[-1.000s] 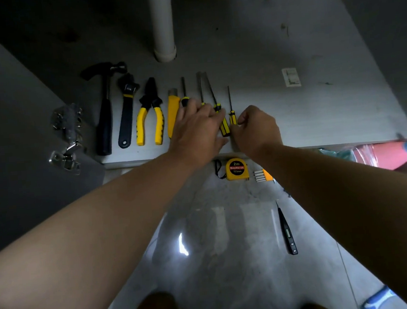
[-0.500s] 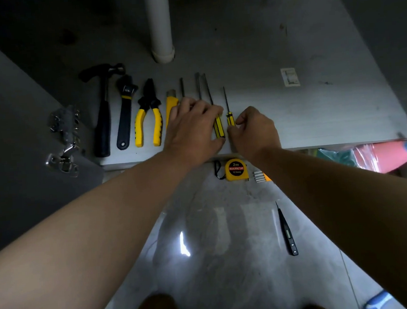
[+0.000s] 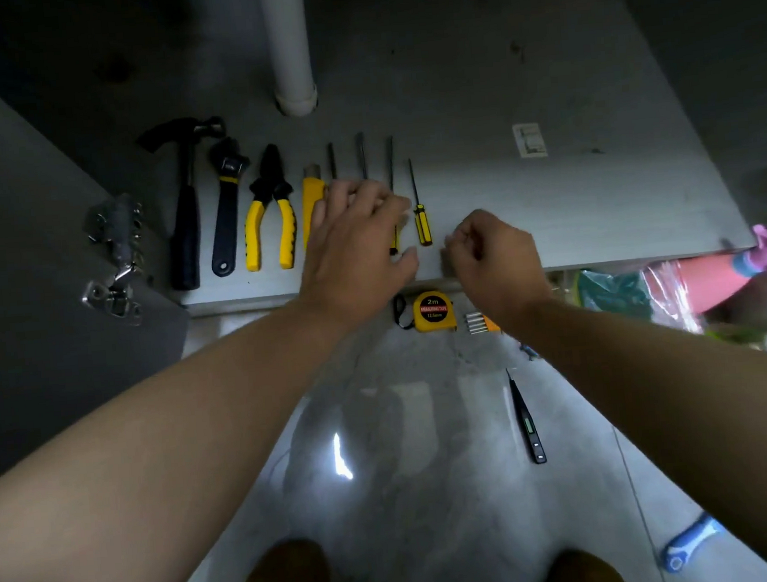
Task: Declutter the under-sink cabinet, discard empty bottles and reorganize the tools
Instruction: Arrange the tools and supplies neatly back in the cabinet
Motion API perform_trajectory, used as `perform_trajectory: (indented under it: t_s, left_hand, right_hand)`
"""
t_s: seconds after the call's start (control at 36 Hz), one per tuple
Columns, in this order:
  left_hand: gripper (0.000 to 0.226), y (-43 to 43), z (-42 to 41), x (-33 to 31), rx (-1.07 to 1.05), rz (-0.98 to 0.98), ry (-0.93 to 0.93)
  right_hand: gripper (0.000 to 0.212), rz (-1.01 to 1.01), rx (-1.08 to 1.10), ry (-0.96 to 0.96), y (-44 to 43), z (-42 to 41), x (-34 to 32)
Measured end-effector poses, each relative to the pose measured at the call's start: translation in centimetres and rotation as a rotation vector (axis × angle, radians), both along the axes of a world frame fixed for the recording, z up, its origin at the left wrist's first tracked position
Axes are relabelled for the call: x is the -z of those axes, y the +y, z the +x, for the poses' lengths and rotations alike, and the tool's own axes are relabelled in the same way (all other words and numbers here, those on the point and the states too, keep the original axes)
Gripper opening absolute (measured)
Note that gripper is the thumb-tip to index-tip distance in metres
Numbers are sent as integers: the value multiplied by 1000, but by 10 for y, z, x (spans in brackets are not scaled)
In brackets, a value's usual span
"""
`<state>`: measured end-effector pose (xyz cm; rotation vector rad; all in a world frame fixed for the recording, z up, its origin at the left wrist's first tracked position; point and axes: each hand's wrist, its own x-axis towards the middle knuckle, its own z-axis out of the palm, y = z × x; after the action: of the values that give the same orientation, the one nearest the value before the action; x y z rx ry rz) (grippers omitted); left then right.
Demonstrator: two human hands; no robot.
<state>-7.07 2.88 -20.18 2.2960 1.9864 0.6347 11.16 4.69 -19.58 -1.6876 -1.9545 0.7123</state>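
1. Left hand, fingers spread flat, covers the handles of the screwdrivers on the cabinet floor; whether it grips one cannot be told.
2. Right hand, fingers curled loosely and holding nothing, lies just right of the small screwdriver, apart from it.
3. Row, counted: one hammer, one wrench, one pair of pliers, one yellow knife, four screwdriver shafts.
4. Tiled floor: one tape measure, one tester pen.
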Motion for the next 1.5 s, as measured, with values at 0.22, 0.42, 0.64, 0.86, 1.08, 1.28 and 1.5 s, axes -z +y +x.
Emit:
perform_trajectory:
  t_s: [0.22, 0.42, 0.64, 0.86, 1.08, 1.28, 1.5]
  left_hand:
    - [22, -65, 56, 39, 505, -152, -109]
    - [87, -70, 71, 79, 419, -556, 183]
    - [60, -46, 76, 78, 310, -553, 224]
    - [36, -51, 66, 78, 288, -500, 202]
    - [58, -81, 44, 71, 362, -673, 109]
    - [49, -82, 46, 27, 393, -452, -212]
    - [54, -47, 2, -29, 312, -395, -246]
  right_hand:
    - [21, -307, 75, -393, -86, 65, 41]
    - [52, -683, 200, -542, -135, 96, 75]
    - [36, -694, 181, -514, -140, 96, 87]
    - [29, -589, 28, -288, -124, 93, 67]
    - [21, -325, -36, -107, -90, 79, 26]
    - [20, -136, 2, -16, -31, 58, 0]
    - [19, -164, 68, -158, 27, 17, 1]
